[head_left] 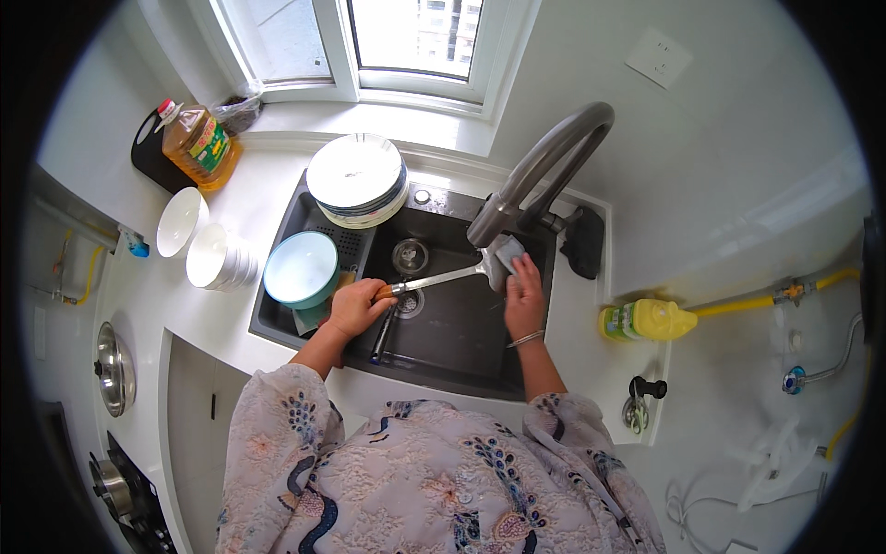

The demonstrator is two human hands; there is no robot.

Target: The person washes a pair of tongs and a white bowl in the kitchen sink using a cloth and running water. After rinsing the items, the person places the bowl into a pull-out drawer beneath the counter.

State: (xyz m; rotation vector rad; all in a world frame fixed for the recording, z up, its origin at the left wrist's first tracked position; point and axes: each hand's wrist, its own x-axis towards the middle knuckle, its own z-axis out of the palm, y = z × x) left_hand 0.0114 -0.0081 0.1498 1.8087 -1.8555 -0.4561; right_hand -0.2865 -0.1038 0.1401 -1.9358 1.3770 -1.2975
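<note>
My left hand point(355, 307) is wrapped round the wooden end of a long-handled metal wok spatula point(452, 276). The spatula points right across the dark sink point(452, 346), its broad head beneath the faucet spout. My right hand point(524, 294) presses a pale grey cloth point(508, 251) against that head, fingers closed over it. Below my left hand, a black-handled utensil point(383, 337) leans in the sink, its far end partly hidden. A light blue bowl point(302, 268) sits on the sink's left side, close to my left wrist.
The tall grey faucet point(544, 166) arches over the sink. A plate stack point(355, 171) stands at the back left corner. White bowls point(220, 258) and an oil bottle point(201, 148) are on the left counter. A yellow jug point(651, 320) lies to the right.
</note>
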